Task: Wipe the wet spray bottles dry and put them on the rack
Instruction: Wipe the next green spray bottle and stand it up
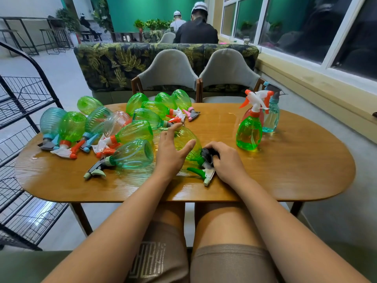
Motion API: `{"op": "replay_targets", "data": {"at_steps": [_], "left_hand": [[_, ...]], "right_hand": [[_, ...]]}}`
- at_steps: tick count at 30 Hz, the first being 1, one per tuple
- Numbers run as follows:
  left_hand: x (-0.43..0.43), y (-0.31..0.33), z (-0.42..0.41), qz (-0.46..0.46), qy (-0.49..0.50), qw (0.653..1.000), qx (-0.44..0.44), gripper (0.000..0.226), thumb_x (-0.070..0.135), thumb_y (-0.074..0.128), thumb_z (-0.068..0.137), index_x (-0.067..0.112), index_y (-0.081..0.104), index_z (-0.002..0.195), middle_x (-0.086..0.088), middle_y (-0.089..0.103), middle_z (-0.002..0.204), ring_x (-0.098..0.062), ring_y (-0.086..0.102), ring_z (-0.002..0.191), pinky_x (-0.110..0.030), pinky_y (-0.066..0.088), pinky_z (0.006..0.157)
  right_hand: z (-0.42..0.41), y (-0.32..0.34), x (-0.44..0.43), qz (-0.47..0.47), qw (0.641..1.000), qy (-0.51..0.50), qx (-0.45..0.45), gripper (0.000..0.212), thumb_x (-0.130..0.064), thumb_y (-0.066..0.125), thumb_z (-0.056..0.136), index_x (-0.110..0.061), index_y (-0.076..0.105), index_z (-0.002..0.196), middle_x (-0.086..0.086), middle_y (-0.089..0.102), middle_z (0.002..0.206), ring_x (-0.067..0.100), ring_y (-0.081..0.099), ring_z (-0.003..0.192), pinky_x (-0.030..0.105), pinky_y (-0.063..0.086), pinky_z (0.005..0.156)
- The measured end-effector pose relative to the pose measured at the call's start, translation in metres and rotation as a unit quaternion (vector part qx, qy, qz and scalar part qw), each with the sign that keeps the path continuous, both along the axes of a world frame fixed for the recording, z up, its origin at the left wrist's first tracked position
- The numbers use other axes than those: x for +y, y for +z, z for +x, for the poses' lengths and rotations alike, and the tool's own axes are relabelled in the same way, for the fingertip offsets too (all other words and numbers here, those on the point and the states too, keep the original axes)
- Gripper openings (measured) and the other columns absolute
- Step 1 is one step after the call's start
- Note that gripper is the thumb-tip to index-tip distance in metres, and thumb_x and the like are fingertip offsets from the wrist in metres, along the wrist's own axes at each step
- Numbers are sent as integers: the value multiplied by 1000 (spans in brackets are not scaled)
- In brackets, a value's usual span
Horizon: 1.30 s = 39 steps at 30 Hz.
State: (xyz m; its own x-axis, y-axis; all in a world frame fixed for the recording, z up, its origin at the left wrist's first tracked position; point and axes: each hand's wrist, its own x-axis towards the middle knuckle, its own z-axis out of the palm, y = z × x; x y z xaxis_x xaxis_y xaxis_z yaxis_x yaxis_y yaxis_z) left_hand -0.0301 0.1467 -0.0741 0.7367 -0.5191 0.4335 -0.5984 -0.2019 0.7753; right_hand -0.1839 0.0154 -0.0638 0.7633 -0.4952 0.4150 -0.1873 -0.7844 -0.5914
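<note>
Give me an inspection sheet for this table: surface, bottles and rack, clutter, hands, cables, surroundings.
Surface: wooden table, wet sheen on its left part.
Job's things: many spray bottles lie on their sides at left and centre; three upright bottles at right; black wire rack left of the table.
Clutter: nothing seen.
Hands: left hand rests on a yellow-green bottle lying sideways; right hand grips a dark cloth at its trigger head.
Cables: nothing seen.
Surroundings: two grey chairs opposite, leaf-print sofa behind them, windows at right, seated people beyond.
</note>
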Motion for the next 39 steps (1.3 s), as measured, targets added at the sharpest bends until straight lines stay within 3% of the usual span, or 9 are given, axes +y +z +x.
{"op": "replay_targets", "data": {"at_steps": [5, 9, 15, 20, 24, 27, 31, 36, 39], "left_hand": [[2, 3, -1, 14, -3, 1000, 0, 69, 63, 73, 92, 47, 42, 151, 6, 43, 140, -10, 41, 127, -33, 38, 102], [3, 7, -2, 40, 1, 999, -21, 71, 65, 70, 93, 41, 40, 154, 1, 43, 142, -16, 46, 130, -32, 39, 99], [4, 23, 1, 98, -20, 981, -164, 58, 58, 64, 100, 39, 48, 152, 2, 39, 157, -23, 40, 146, -46, 40, 117], [11, 43, 4, 233, -82, 932, -266, 50, 51, 52, 107, 49, 41, 156, 7, 31, 167, -22, 17, 159, -53, 20, 126], [18, 62, 5, 333, -139, 888, -284, 68, 47, 65, 97, 51, 34, 158, 9, 20, 172, -22, 2, 163, -54, 9, 129], [18, 67, 8, 376, -141, 852, -335, 90, 27, 78, 87, 47, 30, 160, 5, 15, 174, -26, 1, 163, -54, 11, 129], [14, 62, 8, 370, -117, 835, -391, 95, -1, 66, 85, 42, 29, 162, -1, 21, 173, -30, 9, 162, -52, 19, 128], [8, 55, 10, 361, -99, 829, -416, 93, 0, 68, 86, 40, 30, 161, -4, 26, 170, -33, 16, 160, -52, 26, 127], [6, 56, 13, 359, -97, 829, -418, 94, 10, 78, 83, 40, 31, 159, -3, 29, 168, -33, 20, 158, -51, 28, 126]], "right_hand": [[-4, -4, -5, -13, 1000, -2, 13, 46, 8, 55, 84, -24, 74, 111, 0, 68, 107, 18, 61, 101, 35, 52, 91], [-10, -16, -5, -35, 997, -70, -14, 45, 6, 53, 89, -21, 73, 118, 1, 67, 111, 25, 64, 103, 42, 55, 89], [-23, -21, -3, -84, 993, -80, -8, 70, 6, 51, 91, -30, 55, 151, -2, 64, 125, 21, 57, 114, 39, 53, 89], [-28, -23, 0, -94, 990, -98, 30, 50, -2, 53, 94, -30, 71, 131, -7, 63, 123, 23, 55, 111, 38, 53, 81], [-28, -22, 3, -97, 989, -106, 41, 36, -10, 56, 95, -26, 73, 122, -6, 64, 121, 22, 54, 109, 36, 50, 80], [-28, -21, 3, -79, 990, -106, 41, 37, -12, 58, 90, -26, 72, 121, -7, 63, 119, 21, 53, 109, 36, 52, 83], [-27, -22, 2, -67, 992, -102, 34, 44, -10, 61, 84, -26, 72, 124, -7, 64, 117, 22, 55, 108, 38, 54, 84], [-27, -23, -2, -54, 993, -98, 29, 48, -4, 60, 83, -24, 72, 125, -5, 63, 117, 22, 55, 109, 39, 53, 89], [-27, -24, -2, -53, 994, -93, 22, 49, 0, 59, 83, -24, 71, 125, -5, 62, 114, 22, 56, 108, 39, 53, 89]]}}
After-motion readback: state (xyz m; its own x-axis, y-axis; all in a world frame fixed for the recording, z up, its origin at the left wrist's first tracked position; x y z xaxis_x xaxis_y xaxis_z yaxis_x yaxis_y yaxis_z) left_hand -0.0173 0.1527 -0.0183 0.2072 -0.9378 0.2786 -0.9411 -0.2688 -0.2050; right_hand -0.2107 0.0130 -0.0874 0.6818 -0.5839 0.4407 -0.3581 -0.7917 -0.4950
